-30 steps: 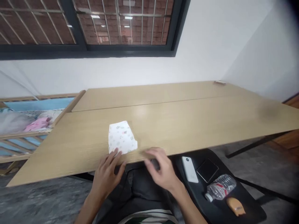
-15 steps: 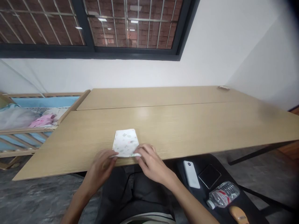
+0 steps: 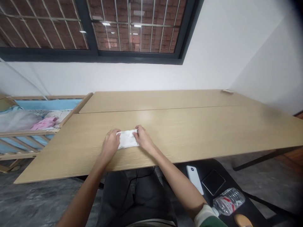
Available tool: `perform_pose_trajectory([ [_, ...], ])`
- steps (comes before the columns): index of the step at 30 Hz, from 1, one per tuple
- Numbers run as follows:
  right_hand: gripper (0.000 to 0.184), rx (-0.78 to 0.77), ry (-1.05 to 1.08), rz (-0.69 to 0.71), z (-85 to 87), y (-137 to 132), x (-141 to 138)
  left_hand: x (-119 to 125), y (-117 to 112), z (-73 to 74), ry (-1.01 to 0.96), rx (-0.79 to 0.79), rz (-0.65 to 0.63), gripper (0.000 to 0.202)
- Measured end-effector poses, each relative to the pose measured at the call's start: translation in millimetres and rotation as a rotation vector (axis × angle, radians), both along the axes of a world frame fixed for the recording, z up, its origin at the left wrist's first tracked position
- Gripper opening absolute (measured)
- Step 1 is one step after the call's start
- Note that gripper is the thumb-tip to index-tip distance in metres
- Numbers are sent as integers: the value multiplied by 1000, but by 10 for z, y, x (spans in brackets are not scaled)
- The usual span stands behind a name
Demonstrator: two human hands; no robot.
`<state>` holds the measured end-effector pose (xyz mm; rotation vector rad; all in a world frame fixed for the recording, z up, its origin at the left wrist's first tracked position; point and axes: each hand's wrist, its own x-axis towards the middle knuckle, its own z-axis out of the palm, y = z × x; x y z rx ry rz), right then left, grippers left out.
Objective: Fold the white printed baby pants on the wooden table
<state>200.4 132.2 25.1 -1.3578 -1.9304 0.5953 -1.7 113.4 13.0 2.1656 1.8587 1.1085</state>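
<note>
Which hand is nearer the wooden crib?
Left. The left hand is nearer, on one end of the folded printed cloth, off to the right of the wooden crib. The right hand is farther away, on the cloth's other end.

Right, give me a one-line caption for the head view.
Left hand and right hand rest on folded printed cloth on a wooden table.

wooden crib [image 3: 75, 110], wood table [image 3: 201, 126], white phone [image 3: 194, 179], plastic bottle [image 3: 228, 201]

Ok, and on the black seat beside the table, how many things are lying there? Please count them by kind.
On the black seat:
Flat devices (one white device, one dark device): 2
Plastic bottle: 1
Orange object: 1
Total: 4
</note>
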Motion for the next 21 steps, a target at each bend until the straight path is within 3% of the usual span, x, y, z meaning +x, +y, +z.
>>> perform_pose_trajectory([
  [2,28,36,-42,-47,-29,-16,-12,26,-5,-15,11,8,15,29],
  [5,39,224,-161,-85,67,-134,-23,99,-112,38,4,79,48,38],
  [9,53,411,-335,261,169,-295,-66,271,-318,25,10,93,-132,61],
  [12,60,362,-418,419,84,-318,-83,359,-398,-123,144,-34,-188,69],
  [16,60,273,-474,395,-24,-288,11,307,-399,-314,320,-49,-106,73],
  [21,65,165,-497,364,23,-316,237,100,-432,-367,422,-53,-76,76],
])
